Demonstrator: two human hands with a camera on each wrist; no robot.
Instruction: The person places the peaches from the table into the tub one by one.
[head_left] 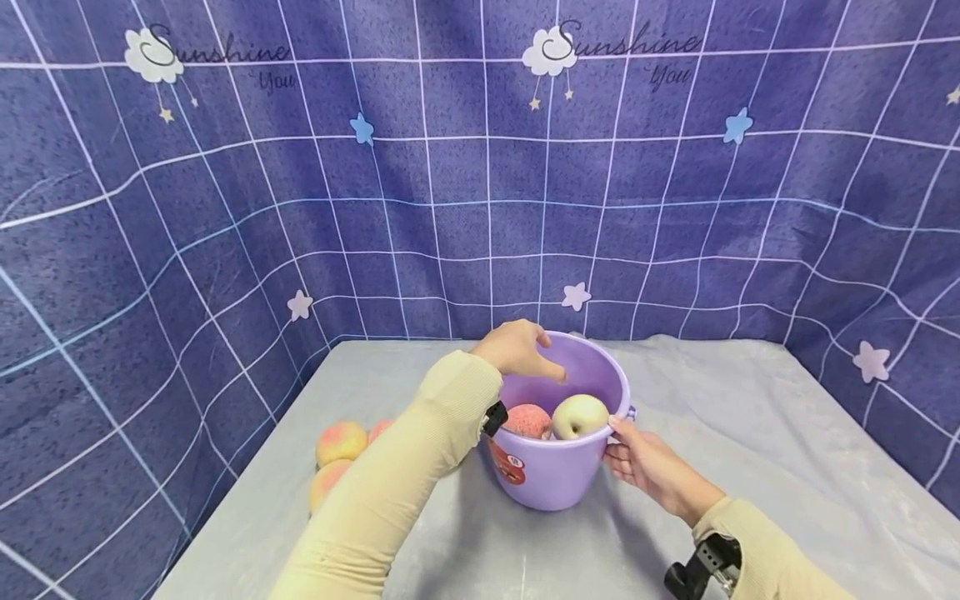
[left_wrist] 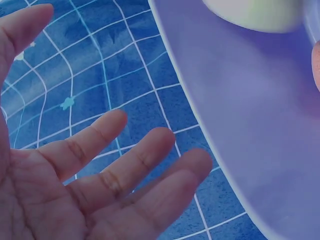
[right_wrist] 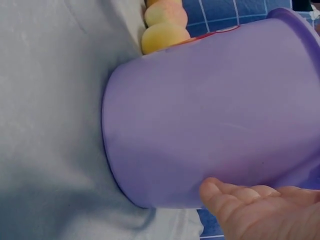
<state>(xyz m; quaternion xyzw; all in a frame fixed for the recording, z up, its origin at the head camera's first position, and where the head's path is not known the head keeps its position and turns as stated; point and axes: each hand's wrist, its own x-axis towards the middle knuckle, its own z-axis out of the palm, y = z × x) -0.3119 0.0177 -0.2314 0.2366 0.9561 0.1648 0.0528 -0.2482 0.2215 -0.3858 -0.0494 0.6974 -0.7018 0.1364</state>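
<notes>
A lavender bucket (head_left: 551, 471) stands upright on the table with two fruits inside. One is a red speckled fruit (head_left: 528, 421), the other a round pale yellow-green fruit (head_left: 581, 417). My left hand (head_left: 519, 350) reaches over the bucket's far left rim, its fingers apart and holding nothing. In the left wrist view the spread left hand (left_wrist: 100, 180) shows beside the bucket's rim (left_wrist: 192, 112). At the right side, my right hand (head_left: 648, 467) grips the rim, thumb on top and fingers along the outer wall. Those fingertips (right_wrist: 212, 187) touch the wall in the right wrist view.
Several yellow-pink peaches (head_left: 341, 443) lie on the table left of the bucket, partly hidden by the left sleeve (head_left: 405, 492). A grey cloth (head_left: 750, 467) covers the table. Blue gridded curtains (head_left: 465, 167) hang behind and at both sides.
</notes>
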